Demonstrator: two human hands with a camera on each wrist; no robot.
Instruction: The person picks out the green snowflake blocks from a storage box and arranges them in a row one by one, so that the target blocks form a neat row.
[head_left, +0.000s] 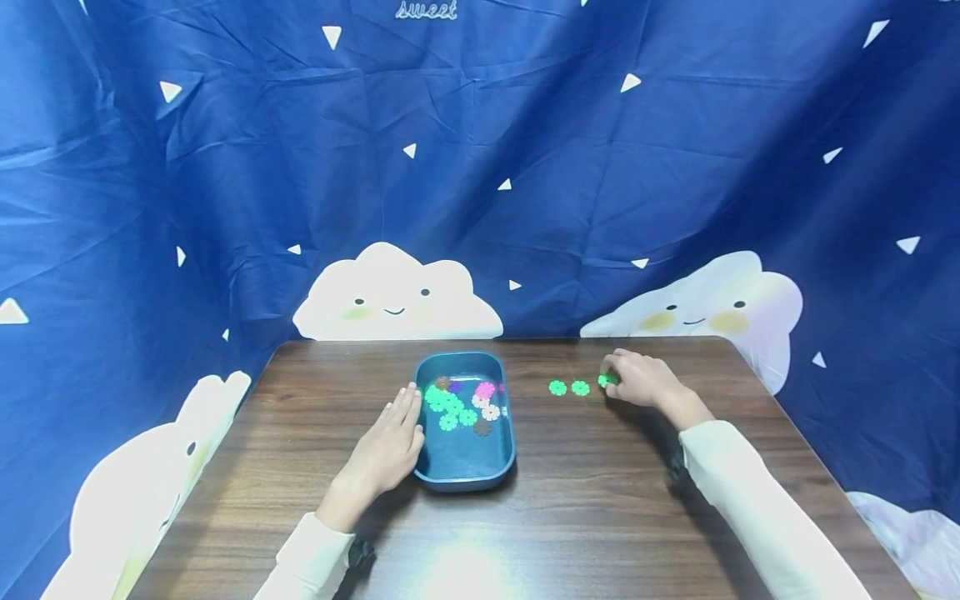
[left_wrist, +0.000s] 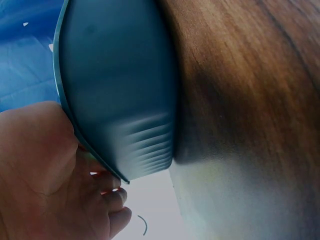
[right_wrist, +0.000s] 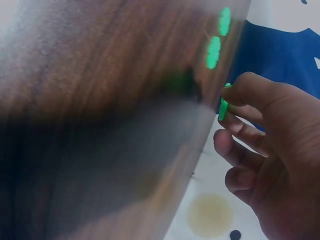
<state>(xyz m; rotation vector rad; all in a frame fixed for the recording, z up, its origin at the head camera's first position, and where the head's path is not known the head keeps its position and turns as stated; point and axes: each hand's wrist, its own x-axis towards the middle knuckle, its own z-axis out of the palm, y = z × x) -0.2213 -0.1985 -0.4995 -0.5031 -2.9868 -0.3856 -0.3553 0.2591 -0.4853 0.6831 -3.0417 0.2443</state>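
My right hand (head_left: 639, 379) pinches a green snowflake disc (head_left: 603, 381) between thumb and fingers at the table's far right. In the right wrist view this held disc (right_wrist: 223, 102) stands on edge between the fingertips, with the other fingers loosely bent. Two more green snowflake discs (head_left: 568, 388) lie flat in a row to its left. My left hand (head_left: 388, 442) rests with straight fingers along the left rim of a blue-green tray (head_left: 463, 482). Inside the tray, green discs (head_left: 447, 404) lie with pink (head_left: 485, 390), white (head_left: 491, 412), brown (head_left: 482, 427) and purple ones.
The wooden table (head_left: 585, 500) carries the tray near its middle. Behind the table's far edge hangs a blue curtain (head_left: 525, 125) printed with white clouds and triangles. In the left wrist view the tray's ribbed outer wall (left_wrist: 120, 90) rises from the tabletop.
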